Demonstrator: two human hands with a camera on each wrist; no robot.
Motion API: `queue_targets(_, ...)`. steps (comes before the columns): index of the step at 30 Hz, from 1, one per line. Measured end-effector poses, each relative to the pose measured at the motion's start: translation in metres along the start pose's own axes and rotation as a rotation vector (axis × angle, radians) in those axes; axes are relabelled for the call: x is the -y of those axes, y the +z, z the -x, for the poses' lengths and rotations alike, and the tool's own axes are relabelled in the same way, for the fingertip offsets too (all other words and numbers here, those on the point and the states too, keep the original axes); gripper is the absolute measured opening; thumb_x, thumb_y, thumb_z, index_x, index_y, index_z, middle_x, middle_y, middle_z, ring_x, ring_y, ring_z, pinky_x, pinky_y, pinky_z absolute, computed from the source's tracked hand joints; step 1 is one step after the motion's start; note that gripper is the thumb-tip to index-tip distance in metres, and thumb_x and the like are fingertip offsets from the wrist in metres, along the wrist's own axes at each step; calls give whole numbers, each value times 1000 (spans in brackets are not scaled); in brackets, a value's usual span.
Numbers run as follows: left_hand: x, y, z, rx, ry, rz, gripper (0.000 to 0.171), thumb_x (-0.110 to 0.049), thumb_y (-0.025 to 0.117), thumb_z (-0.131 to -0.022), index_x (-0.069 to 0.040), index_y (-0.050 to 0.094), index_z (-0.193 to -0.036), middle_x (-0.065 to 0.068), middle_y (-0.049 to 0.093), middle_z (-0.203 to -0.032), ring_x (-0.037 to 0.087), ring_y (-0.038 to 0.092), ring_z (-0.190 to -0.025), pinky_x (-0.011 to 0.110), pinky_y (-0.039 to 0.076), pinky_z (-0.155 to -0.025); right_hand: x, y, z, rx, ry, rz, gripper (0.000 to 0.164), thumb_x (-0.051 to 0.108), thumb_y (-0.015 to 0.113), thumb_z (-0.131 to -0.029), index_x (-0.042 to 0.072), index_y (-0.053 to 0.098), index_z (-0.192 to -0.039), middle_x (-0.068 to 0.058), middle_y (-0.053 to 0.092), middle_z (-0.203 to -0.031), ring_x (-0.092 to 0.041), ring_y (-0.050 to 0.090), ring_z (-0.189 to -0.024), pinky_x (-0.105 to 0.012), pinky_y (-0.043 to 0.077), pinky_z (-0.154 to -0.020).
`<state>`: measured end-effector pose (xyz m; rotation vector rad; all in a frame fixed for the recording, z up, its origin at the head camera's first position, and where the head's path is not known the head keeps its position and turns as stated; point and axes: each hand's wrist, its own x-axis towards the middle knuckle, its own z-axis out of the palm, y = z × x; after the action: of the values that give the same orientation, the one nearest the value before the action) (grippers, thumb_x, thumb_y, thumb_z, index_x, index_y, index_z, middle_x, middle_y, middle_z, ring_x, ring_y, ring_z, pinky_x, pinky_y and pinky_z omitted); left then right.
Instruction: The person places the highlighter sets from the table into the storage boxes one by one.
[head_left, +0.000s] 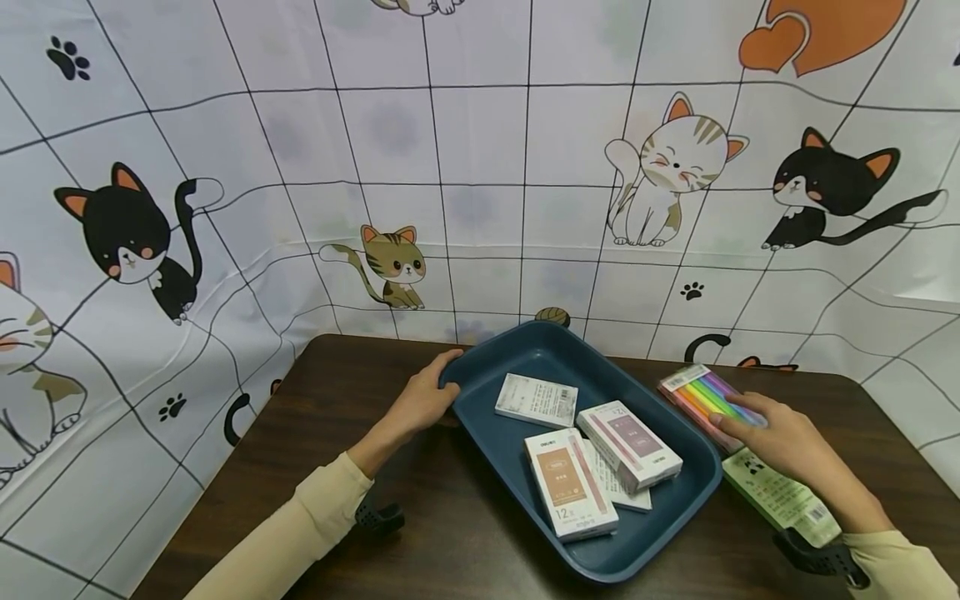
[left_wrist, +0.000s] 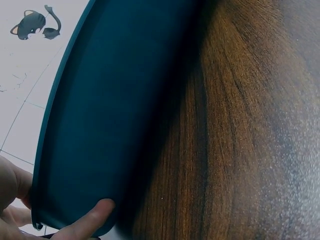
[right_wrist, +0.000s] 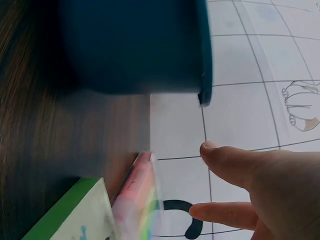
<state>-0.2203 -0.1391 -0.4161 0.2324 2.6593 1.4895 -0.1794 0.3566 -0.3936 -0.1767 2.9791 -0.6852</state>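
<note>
A dark blue tray (head_left: 480,379) lies slantwise on the table. My left hand (head_left: 423,396) grips its far left corner; in the left wrist view the thumb presses against the tray's outer wall (left_wrist: 110,100). Inside are several small white boxes, among them one with a tan label (head_left: 568,483), one with a mauve label (head_left: 632,443) and a plainer one (head_left: 536,400). To the right of the tray, my right hand (head_left: 791,442) hovers at a pack of rainbow-coloured pens (head_left: 705,396). Its fingers look straight and apart from the pack in the right wrist view.
A light green package (head_left: 783,496) lies just nearer than the pen pack, partly beneath the right forearm. The dark wooden table (head_left: 442,517) ends at a cat-patterned curtain (head_left: 487,217) behind and at the sides. Each wrist wears a black strap.
</note>
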Motion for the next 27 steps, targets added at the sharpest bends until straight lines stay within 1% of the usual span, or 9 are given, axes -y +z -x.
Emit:
queue_targets(4, 2, 0, 0, -6, 1, -18, 62, -10, 48, -99, -18, 36, -159, 22, 48, -146, 36, 53, -110, 46, 41, -81, -6, 4, -3, 20, 3, 2, 77, 51, 47, -106, -14, 39, -147, -50, 23, -145, -72, 27, -125, -81, 33, -89)
queue_targets(6, 3, 1, 0, -2, -2, -8, 62, -10, 48, -99, -18, 36, -160, 22, 47, -146, 36, 54, -111, 46, 44, -80, -10, 7, -5, 20, -13, 0, 77, 49, 45, -107, -16, 37, -147, -53, 19, -145, -74, 25, -125, -82, 30, -90)
queue_targets(10, 2, 0, 1, -5, 3, -7, 62, -10, 48, -99, -18, 36, -159, 23, 46, -148, 37, 54, -114, 46, 46, -82, -17, 12, -7, 20, -39, -10, 76, 46, 42, -109, -19, 32, -148, -57, 15, -142, -77, 22, -122, -84, 29, -88)
queue_targets(14, 1, 1, 2, -7, 3, -10, 62, -10, 48, -99, -17, 35, -160, 23, 45, -149, 36, 53, -115, 47, 43, -84, -22, 15, -9, 26, -31, -2, 78, 47, 41, -109, -20, 29, -148, -58, 16, -140, -79, 23, -120, -84, 29, -87)
queue_targets(18, 0, 1, 2, -4, 0, 0, 62, -9, 48, -99, -17, 36, -160, 23, 45, -149, 36, 53, -115, 46, 44, -83, -27, 18, -10, 22, -25, 24, 79, 47, 41, -108, -22, 31, -146, -59, 21, -136, -78, 27, -119, -83, 32, -87)
queue_targets(21, 1, 2, 1, 8, -5, 30, 62, -9, 48, -99, -18, 36, -159, 23, 44, -150, 36, 56, -113, 44, 50, -78, -31, 20, -11, 27, -21, 37, 80, 47, 42, -108, -24, 32, -144, -59, 23, -134, -77, 29, -118, -82, 34, -86)
queue_targets(24, 1, 2, 1, 24, -17, 87, 62, -8, 48, -100, -18, 35, -159, 25, 42, -151, 38, 60, -111, 44, 58, -70, -34, 21, -12, 27, -23, 41, 79, 45, 45, -108, -24, 33, -142, -59, 24, -134, -77, 30, -118, -82, 34, -86)
queue_targets(27, 1, 2, 0, 31, -25, 139, 62, -7, 47, -100, -18, 35, -160, 27, 39, -151, 40, 62, -108, 45, 60, -66, -36, 23, -12, 12, -40, 44, 76, 42, 49, -107, -25, 35, -141, -58, 26, -133, -76, 32, -118, -81, 36, -87)
